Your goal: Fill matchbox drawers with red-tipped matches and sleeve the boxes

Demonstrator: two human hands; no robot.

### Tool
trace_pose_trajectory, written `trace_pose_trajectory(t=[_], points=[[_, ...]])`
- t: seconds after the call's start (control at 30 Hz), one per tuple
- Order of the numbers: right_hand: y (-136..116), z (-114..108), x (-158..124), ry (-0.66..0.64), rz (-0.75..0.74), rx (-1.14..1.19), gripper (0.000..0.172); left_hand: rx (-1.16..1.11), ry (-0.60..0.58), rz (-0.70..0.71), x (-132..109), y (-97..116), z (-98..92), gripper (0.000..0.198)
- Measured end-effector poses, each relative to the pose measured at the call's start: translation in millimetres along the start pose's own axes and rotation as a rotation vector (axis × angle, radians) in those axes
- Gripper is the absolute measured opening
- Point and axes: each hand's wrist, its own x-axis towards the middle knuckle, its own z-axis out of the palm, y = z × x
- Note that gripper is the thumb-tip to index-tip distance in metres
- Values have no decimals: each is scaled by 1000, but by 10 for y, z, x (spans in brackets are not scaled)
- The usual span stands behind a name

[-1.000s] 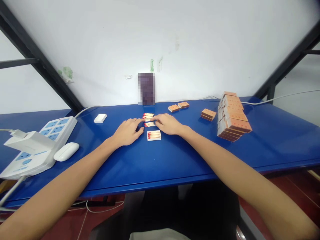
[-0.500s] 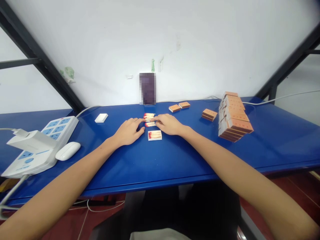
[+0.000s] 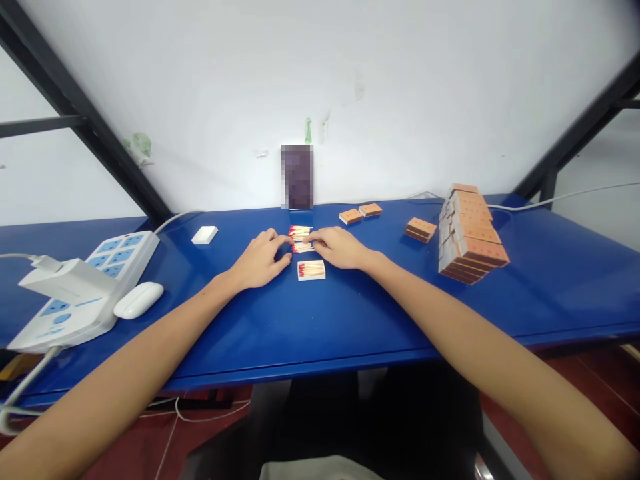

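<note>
Red-headed wooden matches (image 3: pixel 301 230) lie in two loose rows on the blue table, heads toward the left. My left hand (image 3: pixel 263 259) rests beside the heads, index finger touching or almost touching them, thumb held apart. From the other side my right hand (image 3: pixel 340 247) reaches in, its index fingertip on the matches and its thumb by their plain ends. Neither hand grips anything. Just in front of the rows sits a white matchbox tray (image 3: pixel 311 277) with several matches in it.
A tall stack of orange matchboxes (image 3: pixel 473 237) stands at the right, with a smaller stack (image 3: pixel 421 229) beside it. Two matchboxes (image 3: pixel 351 216) lie behind my right hand. Leftward are a small white box (image 3: pixel 205 235), a white case (image 3: pixel 139 300) and a power strip (image 3: pixel 120 257). A pixelated dark panel (image 3: pixel 297 177) leans on the wall.
The view has shifted very slightly. My fingertips have moved a little at the matches, and the lower row shows more clearly beneath my right index finger. The tray and boxes stay put.
</note>
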Motion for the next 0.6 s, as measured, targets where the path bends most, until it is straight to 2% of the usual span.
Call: trace_pose_trajectory(t=[0.33,0.6], points=[[13,-23,1,12,-2,58,37,-35,23,4,-6,29,8,43],[47,-33,4,9,-39,134,29,-17,31,0,-13,48,13,50]])
